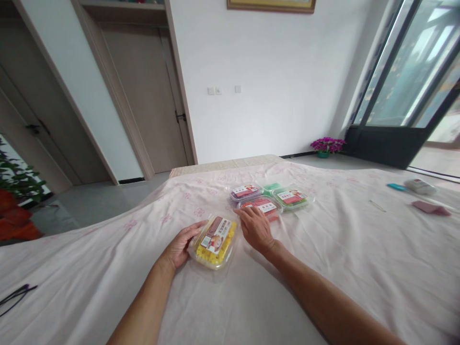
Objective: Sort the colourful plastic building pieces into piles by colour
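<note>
One yellow box (216,243) held by my left fingers (194,227); right fingers (245,215) loosely spread near red box (266,207); flowered cloth (97,268), white wall (273,57).

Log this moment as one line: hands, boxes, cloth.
left hand: touching left side of yellow-filled clear box; right hand: at red-filled box, contact unclear; nearby: purple-filled box, green-filled box; surface: floral cloth

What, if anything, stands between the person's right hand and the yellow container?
Nothing visible does: only a narrow strip of tablecloth shows between the right hand and the yellow container. The red container lies beyond the right hand, and the left hand is at the yellow container's left side.
</note>
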{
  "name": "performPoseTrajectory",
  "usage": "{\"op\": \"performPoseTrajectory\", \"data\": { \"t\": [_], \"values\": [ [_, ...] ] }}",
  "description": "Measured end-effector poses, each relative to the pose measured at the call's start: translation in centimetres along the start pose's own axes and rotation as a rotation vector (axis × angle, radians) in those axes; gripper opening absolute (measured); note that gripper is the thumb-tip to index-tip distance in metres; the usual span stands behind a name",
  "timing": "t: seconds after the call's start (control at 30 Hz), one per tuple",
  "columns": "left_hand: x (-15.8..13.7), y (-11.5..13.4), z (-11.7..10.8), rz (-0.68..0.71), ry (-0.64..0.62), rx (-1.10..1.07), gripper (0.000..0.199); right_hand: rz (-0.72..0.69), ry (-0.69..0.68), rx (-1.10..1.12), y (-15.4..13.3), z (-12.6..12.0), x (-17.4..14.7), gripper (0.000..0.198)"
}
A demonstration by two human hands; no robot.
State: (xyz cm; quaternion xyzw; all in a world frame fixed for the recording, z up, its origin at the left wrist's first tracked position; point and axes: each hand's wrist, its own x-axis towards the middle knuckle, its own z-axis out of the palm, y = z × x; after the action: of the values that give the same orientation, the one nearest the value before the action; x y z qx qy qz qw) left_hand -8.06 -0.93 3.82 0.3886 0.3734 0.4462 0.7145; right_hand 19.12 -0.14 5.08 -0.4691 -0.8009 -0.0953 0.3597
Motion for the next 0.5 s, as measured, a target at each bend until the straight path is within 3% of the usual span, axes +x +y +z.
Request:
{"op": "performPoseTrajectory", "data": {
  "t": [0.1, 0.2, 0.5],
  "values": [
    [-0.2, 0.2, -0.1, -0.016, -0.021, 0.029, 0.047, -0.092, -0.09, 0.006, 1.1, -0.1, 0.1, 0.05],
    [-0.1, 0.2, -0.9, -0.033, 0.004, 0.024, 0.047, -0.218, -0.141, 0.088, 1.8, 0.0, -0.1, 0.046],
    [0.2, 0.8, -3.7, 0.141, 0.233, -0.037, 0.059, -0.389, -0.128, 0.181, 2.8, 0.0, -0.3, 0.034]
  ]
}}
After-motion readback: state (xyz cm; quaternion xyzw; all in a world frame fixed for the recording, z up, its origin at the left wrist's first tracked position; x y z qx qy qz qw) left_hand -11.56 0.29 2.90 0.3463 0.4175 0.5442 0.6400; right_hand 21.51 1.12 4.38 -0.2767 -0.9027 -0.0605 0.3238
